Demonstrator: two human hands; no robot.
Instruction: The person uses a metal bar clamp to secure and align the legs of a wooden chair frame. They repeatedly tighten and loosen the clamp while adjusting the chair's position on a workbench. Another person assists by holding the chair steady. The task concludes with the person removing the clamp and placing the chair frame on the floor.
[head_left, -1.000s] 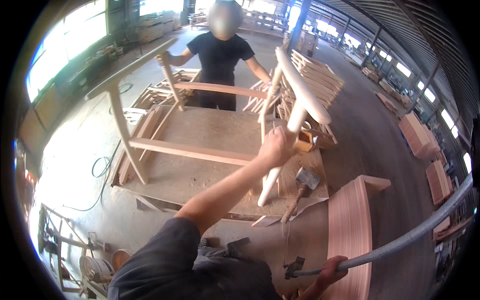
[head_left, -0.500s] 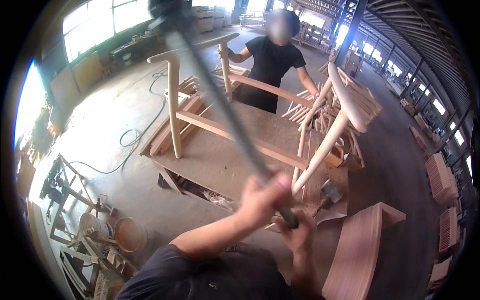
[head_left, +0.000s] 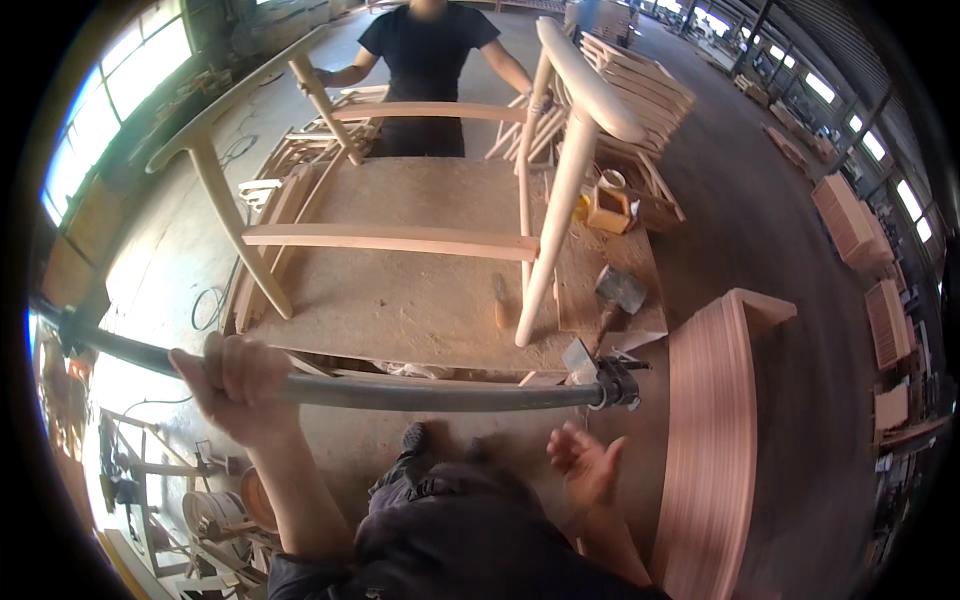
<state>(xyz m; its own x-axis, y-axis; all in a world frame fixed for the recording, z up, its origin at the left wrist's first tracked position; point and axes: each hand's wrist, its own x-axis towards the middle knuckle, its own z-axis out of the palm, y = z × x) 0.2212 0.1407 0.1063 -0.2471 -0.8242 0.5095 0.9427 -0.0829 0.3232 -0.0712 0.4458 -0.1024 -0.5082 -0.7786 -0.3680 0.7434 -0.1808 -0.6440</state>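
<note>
My left hand (head_left: pixel 240 388) is wrapped round the dark pipe of a long bar clamp (head_left: pixel 440 394), left of its middle. The clamp lies nearly level in front of me, its jaw fitting at the right end. Just below that end my right hand (head_left: pixel 588 465) is open, fingers apart, holding nothing. Beyond the clamp, a pale wooden chair frame (head_left: pixel 390 238) stands on a workbench (head_left: pixel 400 310). A co-worker in a black shirt (head_left: pixel 425 55) stands across the bench with both hands at the frame's far posts.
A mallet (head_left: pixel 620 290) and a small wooden box (head_left: pixel 608 212) lie on the bench's right side. A curved reddish wooden panel (head_left: pixel 710 430) stands at my right. Wooden parts (head_left: pixel 635 95) are stacked behind the bench. Buckets (head_left: pixel 210 505) and scrap are at lower left.
The clamp has swung from a steep slant across the view to nearly level. My right hand has let go of it; my left has moved left, still gripping.
</note>
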